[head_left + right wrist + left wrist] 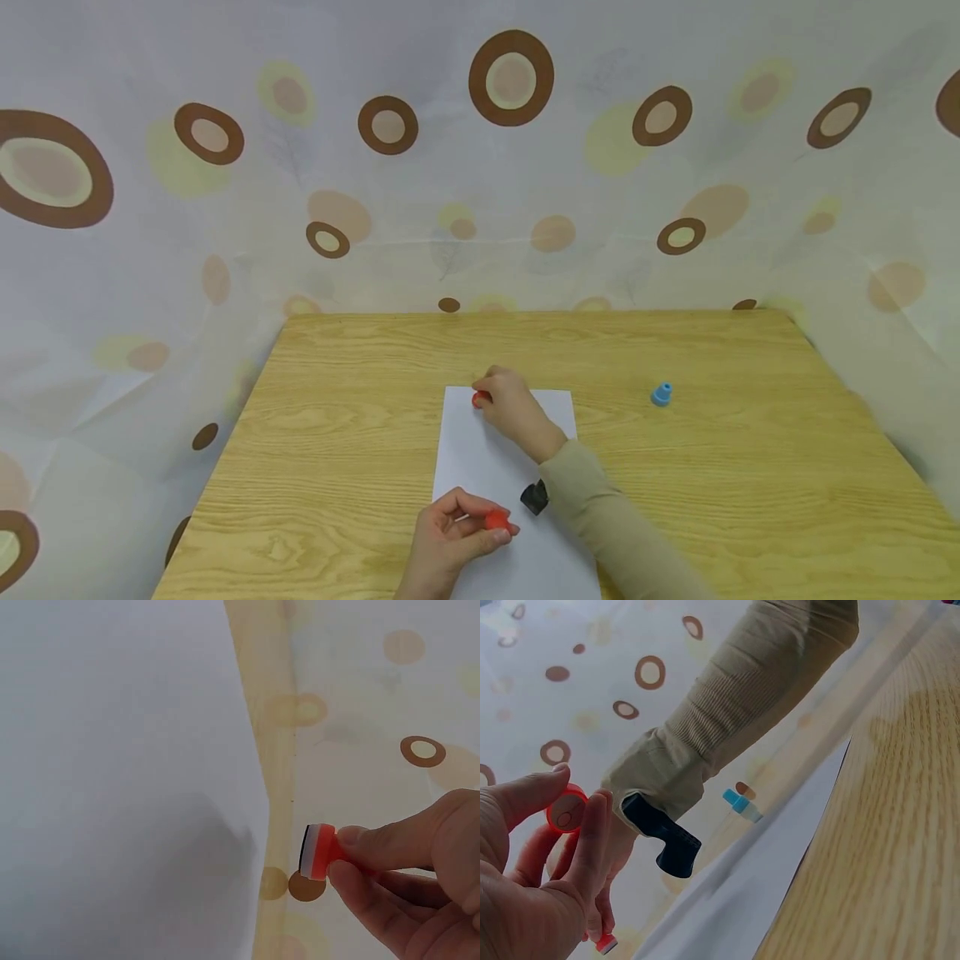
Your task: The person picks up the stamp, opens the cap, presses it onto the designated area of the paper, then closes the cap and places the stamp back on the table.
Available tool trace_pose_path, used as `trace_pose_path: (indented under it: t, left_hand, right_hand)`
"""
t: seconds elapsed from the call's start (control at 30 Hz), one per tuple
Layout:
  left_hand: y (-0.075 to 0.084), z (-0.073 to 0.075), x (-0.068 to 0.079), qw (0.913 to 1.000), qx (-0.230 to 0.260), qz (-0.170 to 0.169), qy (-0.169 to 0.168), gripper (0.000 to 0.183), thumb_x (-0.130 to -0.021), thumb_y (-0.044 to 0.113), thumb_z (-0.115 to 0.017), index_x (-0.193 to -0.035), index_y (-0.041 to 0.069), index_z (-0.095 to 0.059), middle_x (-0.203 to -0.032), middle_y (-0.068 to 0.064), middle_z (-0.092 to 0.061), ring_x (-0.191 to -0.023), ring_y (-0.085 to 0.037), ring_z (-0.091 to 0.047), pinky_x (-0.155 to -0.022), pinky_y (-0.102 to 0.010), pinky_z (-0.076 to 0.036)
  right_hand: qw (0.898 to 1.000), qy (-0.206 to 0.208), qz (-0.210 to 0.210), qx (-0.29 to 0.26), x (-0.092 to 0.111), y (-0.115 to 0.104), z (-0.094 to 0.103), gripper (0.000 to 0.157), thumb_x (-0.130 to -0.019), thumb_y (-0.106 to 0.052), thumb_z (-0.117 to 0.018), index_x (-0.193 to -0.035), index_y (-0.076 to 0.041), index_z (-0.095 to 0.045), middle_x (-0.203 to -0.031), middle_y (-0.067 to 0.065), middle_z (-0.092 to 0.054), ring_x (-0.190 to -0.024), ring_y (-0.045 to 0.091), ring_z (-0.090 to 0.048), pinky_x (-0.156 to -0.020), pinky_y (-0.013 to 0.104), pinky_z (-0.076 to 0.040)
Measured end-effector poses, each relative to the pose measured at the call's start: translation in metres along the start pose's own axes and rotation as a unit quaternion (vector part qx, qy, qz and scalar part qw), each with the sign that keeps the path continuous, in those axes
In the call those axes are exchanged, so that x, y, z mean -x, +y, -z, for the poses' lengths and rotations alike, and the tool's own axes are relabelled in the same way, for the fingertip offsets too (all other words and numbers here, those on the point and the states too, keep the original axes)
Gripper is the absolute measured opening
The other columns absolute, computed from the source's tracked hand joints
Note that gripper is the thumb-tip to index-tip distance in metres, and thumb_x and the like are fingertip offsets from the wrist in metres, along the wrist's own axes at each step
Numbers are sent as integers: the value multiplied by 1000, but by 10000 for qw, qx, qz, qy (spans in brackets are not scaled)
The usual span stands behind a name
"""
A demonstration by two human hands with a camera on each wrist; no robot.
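My right hand (pixel 513 408) is over the far left corner of the white sheet of paper (pixel 487 454). Its thumb and fingers pinch the red handle of a small stamp (pixel 321 853). In the right wrist view the stamp has a pale band and a dark flat face turned toward the paper, apart from it. Nearer the front, my left hand (pixel 450 542) pinches a small round red cap (pixel 567 809) between thumb and fingertips, above the sheet. The cap's round end faces the left wrist camera.
A blue stamp (pixel 662 394) stands on the wooden table (pixel 720 467), right of the paper. A black device (pixel 664 838) juts from the right sleeve's cuff. Behind the table's back edge hangs a pale sheet (pixel 450 167) patterned with brown rings and dots.
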State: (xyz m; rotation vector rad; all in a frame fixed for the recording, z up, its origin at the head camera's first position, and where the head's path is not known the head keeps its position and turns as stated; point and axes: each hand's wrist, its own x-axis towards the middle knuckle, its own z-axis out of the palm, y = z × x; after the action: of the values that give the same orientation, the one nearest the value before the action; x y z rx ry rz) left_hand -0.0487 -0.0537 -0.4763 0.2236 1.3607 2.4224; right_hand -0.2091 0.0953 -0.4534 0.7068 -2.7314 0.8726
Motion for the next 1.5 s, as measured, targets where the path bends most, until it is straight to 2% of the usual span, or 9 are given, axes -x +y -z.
trace_pose_path:
  t: [0.17,0.37,0.6,0.8,1.0,1.23,1.5]
  left_hand:
    - [0,3,1,9997,-87,10,-226,24,-81,-10,-74,-100,2,-64,-103,-10,-70,-92,-23,-72,-86,-34,-57]
    - [-1,7,3,9985,95,68,-535,24,-83,-9,-73,-102,1,-64,-104,-10,-69,-93,-23,-72,-87,-34,-57]
    - [-4,9,3,9983,194,-164,-532,22,-82,-12,-72,-100,-2,-63,-103,-11,-70,-92,-23,-72,-85,-32,-58]
    - [-5,9,3,9976,275,-198,-610,21,-84,-11,-71,-101,-2,-63,-104,-11,-70,-93,-24,-72,-86,-33,-57]
    - [-4,10,3,9978,241,-234,-580,21,-84,-12,-70,-100,-2,-62,-104,-11,-70,-92,-24,-72,-85,-32,-57]
    - [-4,9,2,9984,196,-180,-490,21,-84,-12,-70,-98,1,-62,-103,-11,-70,-92,-23,-72,-85,-33,-57]
    - [-4,8,2,9979,252,-183,-571,21,-84,-11,-70,-98,3,-63,-104,-11,-70,-92,-23,-72,-85,-33,-57]
  right_hand:
    - [9997,-168,151,120,-1,4,-7,12,-87,8,-69,-97,5,-75,-85,10,-61,-74,17,-57,-62,25,-49]
    - [9997,-113,193,70,-3,7,-10,8,-86,9,-70,-91,5,-74,-81,9,-59,-70,16,-52,-60,24,-46]
    - [9999,-62,143,44,-4,11,-16,10,-82,10,-72,-89,4,-72,-80,8,-62,-70,15,-52,-60,25,-47]
    - [9996,-45,277,-80,-3,15,-19,10,-77,12,-72,-77,3,-68,-73,6,-59,-65,14,-51,-56,24,-45]
    - [9995,-231,123,-151,-2,16,-20,8,-81,9,-73,-80,2,-68,-76,5,-59,-67,14,-48,-58,23,-43]
    - [9994,-212,271,-99,-2,19,-23,6,-83,5,-75,-83,2,-70,-77,6,-59,-69,14,-50,-60,24,-46]
    - [9994,-173,258,-135,-1,21,-23,18,-83,7,-74,-79,-4,-61,-74,3,-53,-68,13,-46,-59,24,-42]
